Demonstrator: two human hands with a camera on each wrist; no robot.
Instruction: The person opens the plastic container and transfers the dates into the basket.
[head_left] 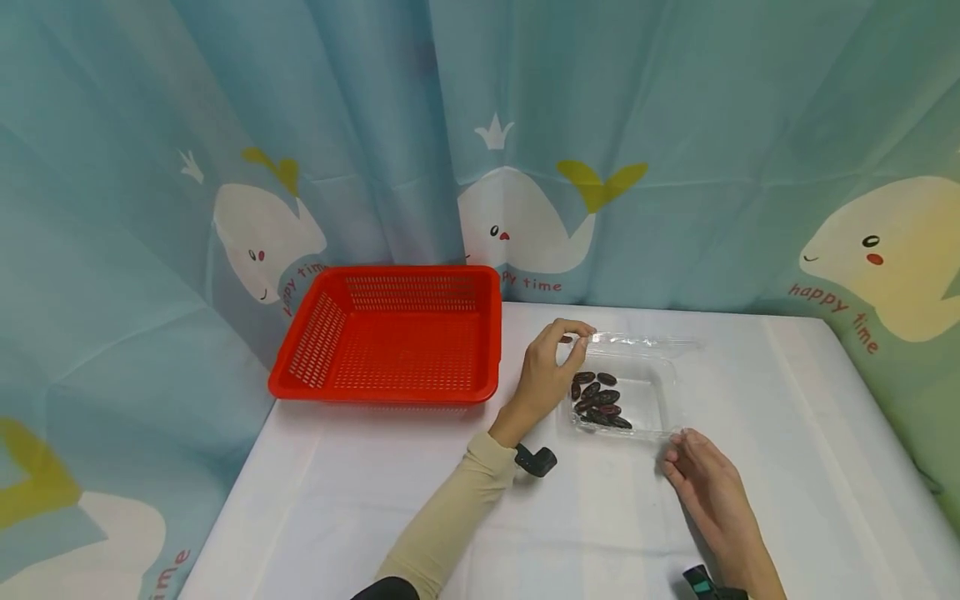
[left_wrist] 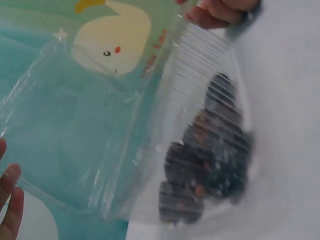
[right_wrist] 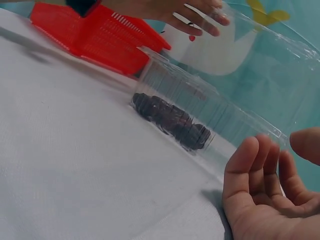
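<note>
Right hand [head_left: 708, 483] near the front edge of the table [head_left: 360, 500], fingers loosely bent, fingertips at the near right corner of the box [head_left: 626, 392]; touching or just short of it cannot be told. Holds nothing, as seen from the right wrist. Left hand [head_left: 551, 367] farther in, sleeve [head_left: 457, 508] crossing the table from the front edge, thumb and forefinger pinching the far left edge of the box, at the lid [head_left: 645, 340]. Other fingers curled beside.

Box clear plastic, standing in the middle of the table, a bit toward the right. Lid already raised and folded back toward the far edge. Dates [head_left: 598, 400] dark, lying in a heap on the left half of the box bottom; right half bare. None seen outside the box.

Basket [head_left: 393, 337] red, at the far left corner of the table, partly over the left edge, well apart from the box, nothing visible inside. Judged so: opening about done, dates not yet taken, basket still to receive anything.

Curtain [head_left: 525, 150] with whales behind the table.
</note>
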